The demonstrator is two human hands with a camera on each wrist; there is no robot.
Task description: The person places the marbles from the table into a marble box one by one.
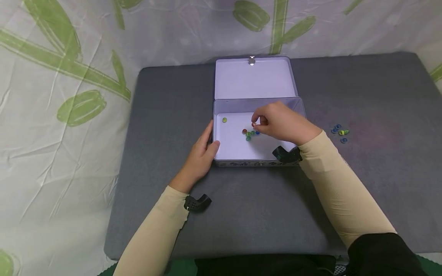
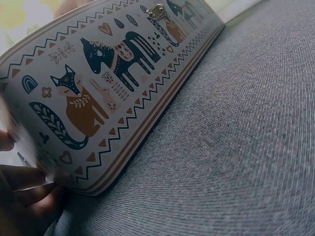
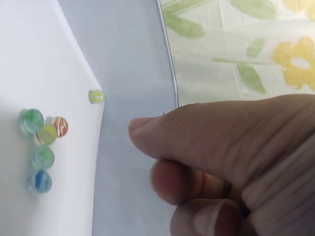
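A shallow tin box (image 1: pixel 259 163) with a white inside stands with its lid (image 1: pixel 255 78) tipped back behind it. My right hand (image 1: pixel 281 124) is over the inside of the box, pinching a reddish marble (image 1: pixel 253 124) between thumb and fingertip; that marble is hidden in the right wrist view. Below it on the box floor lie several glass marbles, among them a red one (image 3: pixel 60 126), a blue one (image 3: pixel 41 181) and a green one (image 3: pixel 32 120). One yellow-green marble (image 1: pixel 225 120) sits apart at the far left. Straight fingers of my left hand (image 1: pixel 198 159) rest against the box's left side.
To the right of the box, several blue and yellow-green marbles (image 1: pixel 342 132) lie on the grey table (image 1: pixel 165 115). A metal clasp (image 1: pixel 252 60) sits on the lid's far edge. Leaf-patterned cloth (image 1: pixel 193 30) hangs behind the table.
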